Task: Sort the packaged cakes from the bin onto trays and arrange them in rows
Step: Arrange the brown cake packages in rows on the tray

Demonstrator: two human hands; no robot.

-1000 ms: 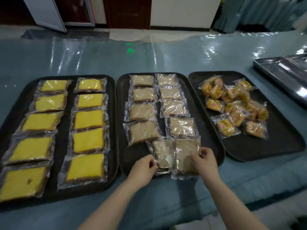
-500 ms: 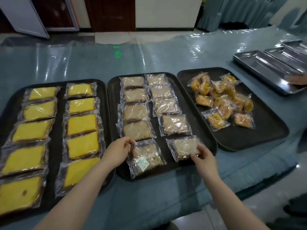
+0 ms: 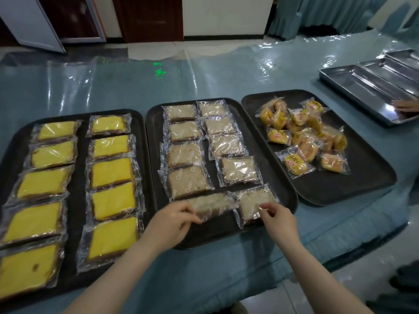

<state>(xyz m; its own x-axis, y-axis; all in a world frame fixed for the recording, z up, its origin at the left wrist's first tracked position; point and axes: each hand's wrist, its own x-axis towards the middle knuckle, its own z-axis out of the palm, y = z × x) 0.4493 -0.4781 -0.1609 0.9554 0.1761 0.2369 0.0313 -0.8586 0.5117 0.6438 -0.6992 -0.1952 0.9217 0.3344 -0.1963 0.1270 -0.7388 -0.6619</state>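
left hand (image 3: 174, 219): pinched wrapper of blurred brown cake (image 3: 209, 205), middle tray (image 3: 288, 191) front row
right hand (image 3: 277, 219): pinched neighbouring cake's (image 3: 255, 203) wrapper
handling: likely light, soft, slippery film; best taken by edges

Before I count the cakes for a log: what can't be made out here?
Head view only:
- Left tray: its near-left cake is cut off by the frame edge.
- Cake under the left hand: motion-blurred, part covered.
- Pile on the right tray: overlapping packs hide the count.
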